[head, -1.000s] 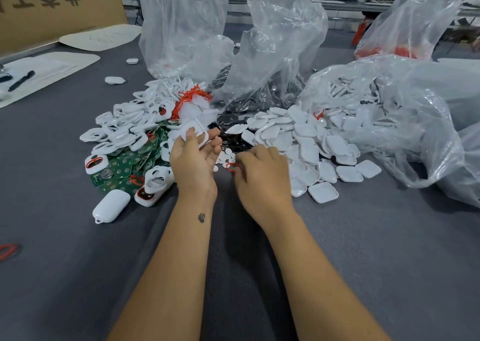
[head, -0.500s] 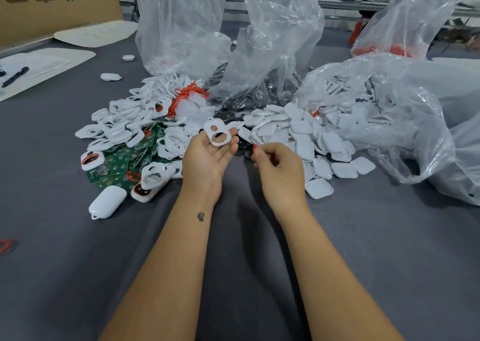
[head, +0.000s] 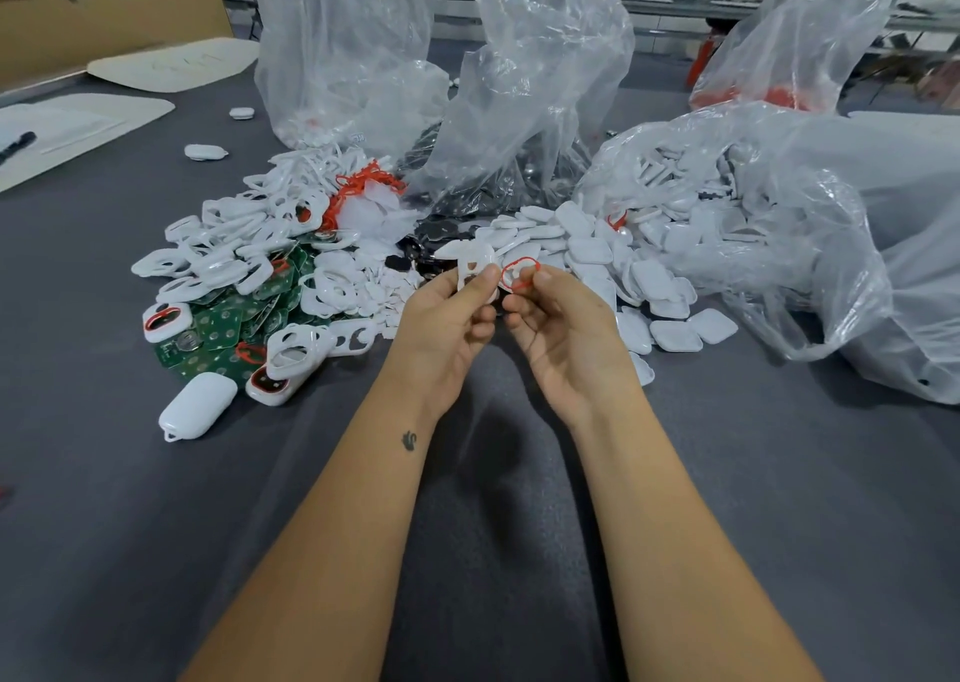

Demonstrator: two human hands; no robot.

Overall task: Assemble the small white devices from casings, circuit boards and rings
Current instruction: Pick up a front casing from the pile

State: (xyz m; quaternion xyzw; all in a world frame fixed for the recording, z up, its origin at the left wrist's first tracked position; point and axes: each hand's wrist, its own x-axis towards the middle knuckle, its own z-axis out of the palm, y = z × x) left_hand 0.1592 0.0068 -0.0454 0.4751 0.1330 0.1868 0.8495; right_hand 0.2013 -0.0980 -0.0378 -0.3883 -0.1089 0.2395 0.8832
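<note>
1. Grey cloth covers the bench (head: pixel 779 499), and its far half is heaped with parts and clear plastic bags (head: pixel 540 88).
2. Both hands are raised together above the middle of the bench, palms turned up, nearly touching.
3. The left hand (head: pixel 441 317) pinches a white casing (head: pixel 475 268) between thumb and fingertips; the casing stands roughly upright and shows two cut-outs.
4. The right hand (head: pixel 566 333) pinches a thin red ring (head: pixel 519 273), held just beside the casing's right edge; I cannot tell whether ring and casing touch.
5. Toward the far left lie open white casings on green circuit boards (head: pixel 218 328), with a closed white device (head: pixel 196 406) at the pile's near edge.
6. Toward the far right, flat white covers (head: pixel 675 335) spill from a bag.
</note>
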